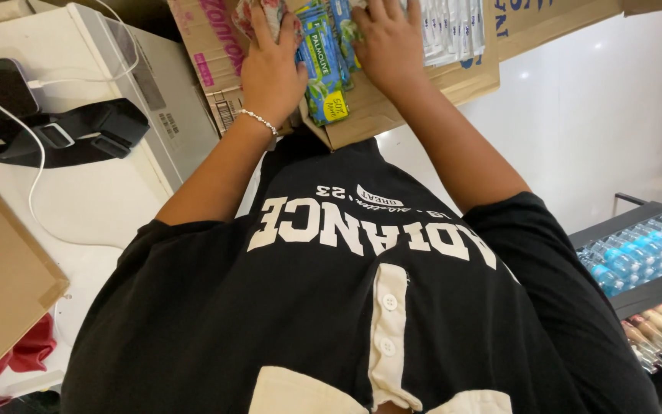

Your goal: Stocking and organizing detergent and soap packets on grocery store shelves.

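- The left hand [270, 73] lies palm-down at the near edge of an open carton [362, 115], fingers curled over a crumpled floral packet [258, 14] at the top of the frame; the grip looks closed on it, likely to lift it clear of the rest.
- The right hand [388, 46] presses flat, fingers spread, on the packs [323, 61] inside the carton. It seems to steady them rather than grasp; whether anything is pinched beneath it, I cannot tell.
- The blue-and-green packs stand on edge in a tight row between the two hands, so each can be pulled out singly.
- White sachets [453, 27] are stacked just to the right of the right hand, against the carton's far flap.
- A bead bracelet [258, 120] circles the left wrist.
- The carton sits tilted against the person's black shirt [346, 307], braced by the body.
- On the left, a white counter [86, 199] carries a black strap [78, 134] and a white cable [36, 176]; a brown box [1, 284] juts in at the edge.
- On the right, well apart, a rack holds bottles [637, 257].
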